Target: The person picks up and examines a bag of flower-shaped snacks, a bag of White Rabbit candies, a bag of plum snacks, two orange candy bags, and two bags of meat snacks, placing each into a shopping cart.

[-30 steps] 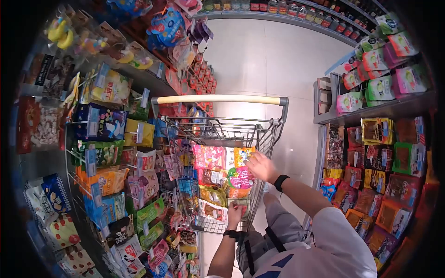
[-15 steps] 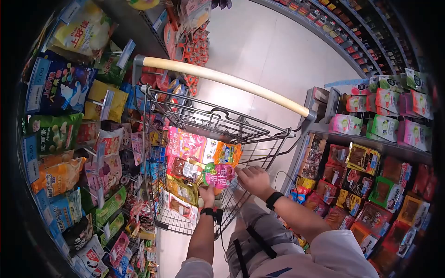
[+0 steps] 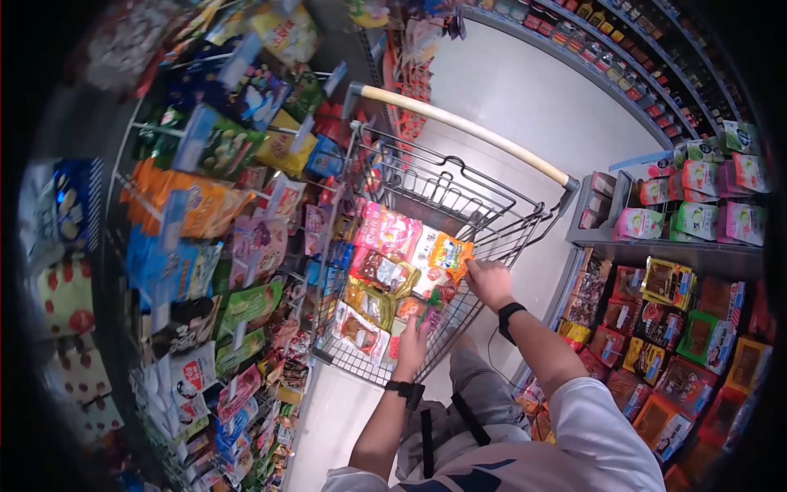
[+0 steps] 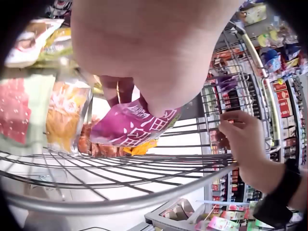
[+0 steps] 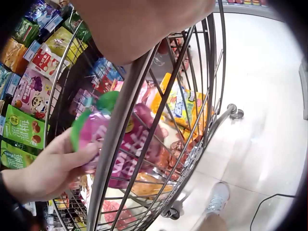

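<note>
My left hand (image 3: 411, 348) grips a purple and green snack bag (image 5: 94, 130) at its edge, thumb on its front in the right wrist view. The bag (image 4: 125, 122) stands tilted inside the shopping cart (image 3: 537, 164), near its side wall. At that side, my right hand (image 3: 490, 285) reaches over the rim with loosely curled fingers, nothing visible in them. It is close to an orange snack bag (image 3: 451, 252). A pink bag (image 3: 389, 230) and several other packets cover the cart floor around these. Some of the left hand's fingers are hidden behind the purple bag.
A rack of hanging snack bags (image 3: 258, 246) runs close along the cart's left side. To the right stands a shelf (image 3: 680, 238) with boxed and pouched goods. Shelves of bottles (image 3: 607, 57) line the far end beyond the tiled floor (image 3: 508, 90).
The purple bag, which lay face up on the packets, is now tipped upright toward the cart's side by the left hand. The right hand stays near the orange bag, having shifted slightly. The head view has swung.
</note>
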Motion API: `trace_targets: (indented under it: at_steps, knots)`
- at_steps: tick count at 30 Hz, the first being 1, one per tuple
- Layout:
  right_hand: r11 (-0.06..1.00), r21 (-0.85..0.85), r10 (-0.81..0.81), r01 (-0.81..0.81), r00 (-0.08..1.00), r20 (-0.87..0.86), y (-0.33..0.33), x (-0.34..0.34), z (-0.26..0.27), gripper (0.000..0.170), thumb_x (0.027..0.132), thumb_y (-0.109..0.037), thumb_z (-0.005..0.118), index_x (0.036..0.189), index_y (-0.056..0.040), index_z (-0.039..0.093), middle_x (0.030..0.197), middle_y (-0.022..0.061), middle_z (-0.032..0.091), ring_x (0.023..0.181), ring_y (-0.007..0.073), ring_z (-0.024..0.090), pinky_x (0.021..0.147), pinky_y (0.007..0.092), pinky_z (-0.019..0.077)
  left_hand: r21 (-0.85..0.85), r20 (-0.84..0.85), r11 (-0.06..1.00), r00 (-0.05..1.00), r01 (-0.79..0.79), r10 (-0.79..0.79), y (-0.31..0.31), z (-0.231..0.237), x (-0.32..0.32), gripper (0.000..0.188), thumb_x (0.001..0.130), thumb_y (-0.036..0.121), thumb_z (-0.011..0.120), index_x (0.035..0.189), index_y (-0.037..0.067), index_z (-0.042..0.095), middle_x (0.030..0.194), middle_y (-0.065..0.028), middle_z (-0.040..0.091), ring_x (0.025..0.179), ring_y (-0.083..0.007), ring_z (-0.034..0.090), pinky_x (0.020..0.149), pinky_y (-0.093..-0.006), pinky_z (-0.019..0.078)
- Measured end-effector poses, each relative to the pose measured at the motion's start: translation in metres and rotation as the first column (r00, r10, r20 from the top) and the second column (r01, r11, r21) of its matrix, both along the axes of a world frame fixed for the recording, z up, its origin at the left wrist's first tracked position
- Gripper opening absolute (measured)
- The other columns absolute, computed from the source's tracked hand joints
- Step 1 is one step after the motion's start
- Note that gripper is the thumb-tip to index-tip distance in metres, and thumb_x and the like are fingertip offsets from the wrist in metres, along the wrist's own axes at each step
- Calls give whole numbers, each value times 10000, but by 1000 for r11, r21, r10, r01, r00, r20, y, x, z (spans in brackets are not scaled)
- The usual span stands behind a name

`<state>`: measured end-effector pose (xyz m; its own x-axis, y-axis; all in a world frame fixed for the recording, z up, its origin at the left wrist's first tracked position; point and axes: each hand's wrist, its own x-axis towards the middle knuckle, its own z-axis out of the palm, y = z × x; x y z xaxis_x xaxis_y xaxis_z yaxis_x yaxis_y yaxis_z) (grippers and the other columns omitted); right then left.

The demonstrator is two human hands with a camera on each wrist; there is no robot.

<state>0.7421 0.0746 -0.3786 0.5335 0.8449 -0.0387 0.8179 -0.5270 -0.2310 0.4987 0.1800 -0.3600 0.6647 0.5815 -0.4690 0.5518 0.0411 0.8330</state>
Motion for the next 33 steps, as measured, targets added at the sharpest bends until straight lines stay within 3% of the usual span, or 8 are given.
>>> trace_targets:
  at_steps: [6, 8, 10, 11, 14, 21, 26, 33]
  knots:
    - [924, 311, -186, 223, 972, -143, 21, -59, 56, 296, 895, -211, 636, 1145, -56, 670, 971, 147, 706, 935, 351, 672, 819, 456, 550, 110, 244, 965, 948, -236, 204, 28, 133, -131, 325, 1029, 229, 610, 1227, -7, 507, 1051, -149, 695, 988, -204, 674, 861, -367, 529]
    - [889, 341, -192, 307, 924, -331, 32, -123, 103, 283, 930, -251, 655, 1059, -3, 697, 931, 160, 723, 823, 353, 683, 793, 424, 554, -209, 358, 920, 849, -332, 388, 37, 170, -180, 316, 1025, 175, 620, 1255, -5, 500, 1087, -126, 696, 968, -152, 675, 830, -300, 544]
    - [874, 249, -76, 418, 623, -779, 37, -202, 150, 380, 1000, -336, 620, 1169, -5, 701, 952, 81, 742, 810, 143, 680, 723, 313, 554, -269, 409, 876, 776, -401, 481, 41, 200, -223, 317, 1012, 120, 637, 1273, 0, 502, 1036, -102, 716, 870, -117, 697, 761, -259, 561]
    - [819, 84, 25, 567, 110, -994, 37, -251, 165, 393, 1035, -352, 571, 1204, -19, 691, 951, 36, 713, 794, 147, 668, 749, 317, 564, -270, 400, 865, 768, -423, 500, 44, 216, -242, 314, 1010, 120, 639, 1270, 2, 508, 1010, -93, 719, 848, -115, 699, 752, -259, 563]
    - [852, 1, 207, 524, -336, -919, 34, -378, 222, 419, 1039, -283, 582, 1357, -13, 544, 1275, 45, 640, 1123, 123, 621, 987, 276, 495, -335, 367, 821, 738, -463, 566, 45, 240, -298, 329, 1000, 107, 648, 1284, 6, 516, 1029, -89, 714, 874, -121, 699, 777, -267, 564]
    - [848, 248, 334, 468, -108, -936, 54, -463, 303, 519, 910, -108, 767, 1359, -10, 526, 1171, 39, 680, 1029, 110, 650, 919, 295, 534, -341, 535, 827, 631, -447, 561, 25, 324, -379, 568, 864, 14, 775, 1353, 14, 487, 1244, -100, 636, 1116, -171, 650, 961, -325, 543]
    - [880, 346, 399, 324, -111, -910, 53, -494, 376, 392, 950, -150, 720, 1295, -27, 578, 1064, 2, 697, 880, 43, 648, 709, 209, 528, -225, 580, 783, 566, -579, 586, -4, 390, -433, 582, 841, -3, 797, 1337, 1, 493, 1209, -105, 653, 1067, -169, 674, 916, -306, 565]
    - [802, 399, 511, 445, -164, -844, 4, -547, 437, 317, 942, -123, 722, 1219, -7, 619, 1091, 42, 708, 935, 90, 672, 840, 263, 542, -214, 610, 806, 569, -551, 551, -66, 441, -483, 567, 810, -17, 823, 1288, -11, 518, 1229, -99, 653, 1088, -154, 665, 935, -310, 564]
